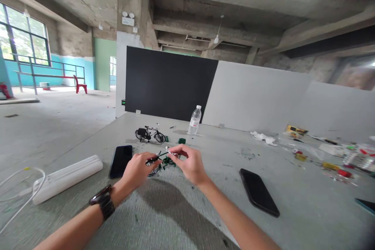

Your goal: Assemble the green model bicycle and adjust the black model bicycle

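My left hand, wearing a dark watch on its wrist, pinches the rear part of a small green model bicycle above the table. At the bike's other end my right hand is closed around the front, by a silver piece that looks like the handlebar. Fingers cover much of the frame and front wheel. A finished-looking black model bicycle stands upright just beyond. Close by lie a small green block-like part and a thin green piece.
A water bottle stands by the dark partition. One phone lies left, another phone right. A white power strip with a cable is at the left edge. Tools, plastic bags and crumpled tissue clutter the right side.
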`<state>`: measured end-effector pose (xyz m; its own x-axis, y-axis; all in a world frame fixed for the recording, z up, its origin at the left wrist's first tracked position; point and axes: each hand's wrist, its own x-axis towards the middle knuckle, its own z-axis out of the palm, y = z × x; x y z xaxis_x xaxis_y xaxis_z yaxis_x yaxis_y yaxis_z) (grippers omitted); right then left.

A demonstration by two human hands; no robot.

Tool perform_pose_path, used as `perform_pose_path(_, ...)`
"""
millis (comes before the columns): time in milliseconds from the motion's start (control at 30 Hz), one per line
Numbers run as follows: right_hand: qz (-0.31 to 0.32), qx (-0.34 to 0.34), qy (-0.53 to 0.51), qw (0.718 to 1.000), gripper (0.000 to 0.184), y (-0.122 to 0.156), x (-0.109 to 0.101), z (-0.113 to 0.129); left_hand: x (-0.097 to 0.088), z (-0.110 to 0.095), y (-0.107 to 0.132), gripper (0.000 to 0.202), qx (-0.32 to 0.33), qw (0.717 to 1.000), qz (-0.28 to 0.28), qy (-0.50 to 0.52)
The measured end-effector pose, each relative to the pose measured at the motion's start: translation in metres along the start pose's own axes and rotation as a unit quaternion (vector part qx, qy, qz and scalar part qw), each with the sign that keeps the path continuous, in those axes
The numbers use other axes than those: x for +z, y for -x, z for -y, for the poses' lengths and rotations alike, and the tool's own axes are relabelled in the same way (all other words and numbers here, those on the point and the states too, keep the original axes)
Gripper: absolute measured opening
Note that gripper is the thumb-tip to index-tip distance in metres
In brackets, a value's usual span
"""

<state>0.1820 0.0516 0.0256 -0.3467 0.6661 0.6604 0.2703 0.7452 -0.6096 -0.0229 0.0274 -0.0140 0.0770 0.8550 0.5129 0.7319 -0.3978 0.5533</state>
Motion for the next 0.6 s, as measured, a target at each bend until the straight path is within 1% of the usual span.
perform_pose_path(100,-0.013,-0.041,0.068,0.997,0.01,-0.011,0.015,-0.004,0.0,0.0,0.001,0.023,-0.002,1.0,0.01,-0.004)
perform_pose_path(233,-0.02,-0.074,0.092,0.993,0.018,-0.011,0.027,-0.009,0.0,0.002,0.001,0.024,0.014,1.0,0.004,0.005)
perform_pose_path(333,-0.002,-0.078,0.095,0.992,0.022,-0.006,0.031,-0.01,0.0,0.002,0.002,0.024,0.02,1.0,0.01,0.011)
perform_pose_path(500,-0.03,-0.084,0.115,0.989,0.027,-0.002,0.034,-0.008,0.0,0.0,0.003,0.022,0.026,0.999,0.008,0.017)
perform_pose_path(600,-0.018,-0.09,0.12,0.989,0.031,-0.003,0.035,-0.008,0.001,0.0,0.004,0.02,0.03,0.999,0.005,0.023)
